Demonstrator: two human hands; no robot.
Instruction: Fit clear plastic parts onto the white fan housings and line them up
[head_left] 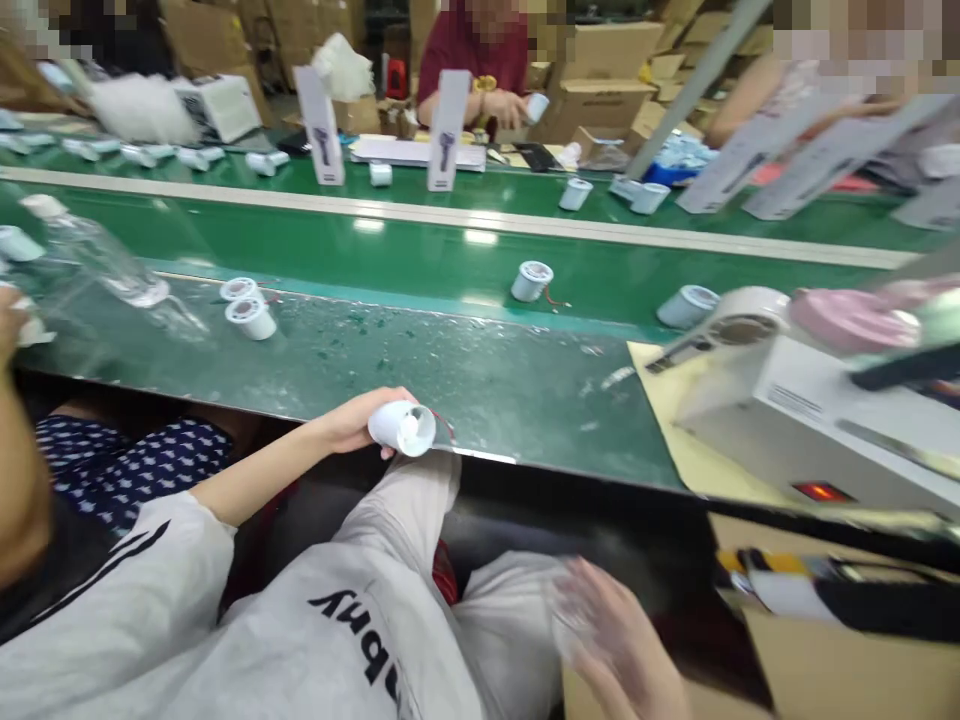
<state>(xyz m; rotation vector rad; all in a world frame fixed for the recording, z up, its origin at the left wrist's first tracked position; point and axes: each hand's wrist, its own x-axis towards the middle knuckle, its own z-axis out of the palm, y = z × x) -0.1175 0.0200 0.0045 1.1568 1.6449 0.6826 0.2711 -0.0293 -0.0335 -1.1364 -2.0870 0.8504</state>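
My left hand (351, 422) is at the near edge of the green worktable (480, 390), above my lap. Its fingers are closed around a small white cylindrical part (405, 428) with a thin red wire trailing from it. My right hand (619, 640) is low at my right knee, beside a cardboard box (825, 670). It is blurred by motion, with the fingers stretched out and spread. A faint clear film seems to lie by the fingers, but I cannot make it out.
More white cylinders (251, 318) (531, 281) (688, 306) lie on the table and the green belt (420, 245). A white machine (817, 420) with a red light stands at right. A clear bottle (101, 262) lies at left. Upright white cartons (448, 130) and other people are across the belt.
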